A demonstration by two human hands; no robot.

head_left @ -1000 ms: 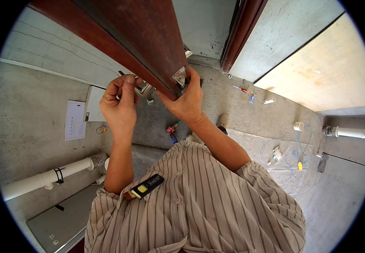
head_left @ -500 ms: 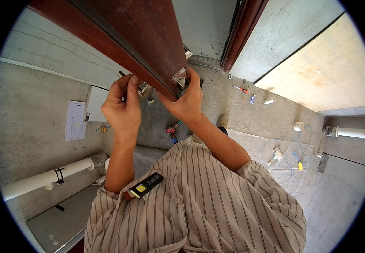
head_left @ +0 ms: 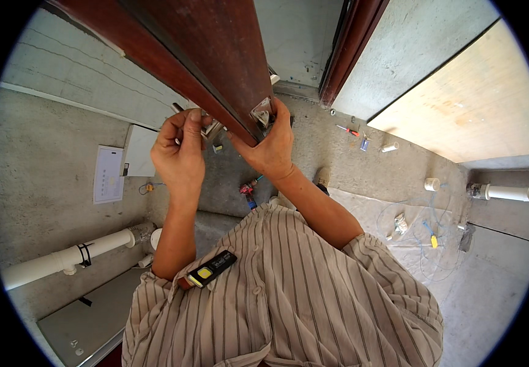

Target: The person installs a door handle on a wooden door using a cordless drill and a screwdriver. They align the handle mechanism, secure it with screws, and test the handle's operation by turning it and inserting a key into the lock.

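Note:
A dark red-brown door [head_left: 215, 55] stands edge-on in front of me, with a metal latch plate [head_left: 262, 112] set in its edge. My right hand [head_left: 271, 144] wraps round that edge just below the latch, thumb on the left face and fingers on the right one. On the left face sits a silver door handle [head_left: 213, 130]. Beside it my left hand [head_left: 178, 150] is closed, thumb and forefinger pinched together. A bit of metal shows between its curled fingers, too small to name. Part of the handle is hidden behind this hand.
A red power tool [head_left: 247, 189] lies on the floor below the door. To the right are a screwdriver [head_left: 352, 131], a white roll [head_left: 432, 184] and a yellow-ended cord [head_left: 434, 241] on a sheet. White pipes [head_left: 93, 249] run along the left wall. A black-and-yellow lamp [head_left: 212, 268] hangs at my chest.
The door has swung slightly to the right at its far upper end. My left hand has shifted a little to the right, still pinched by the handle; my right hand keeps its grip.

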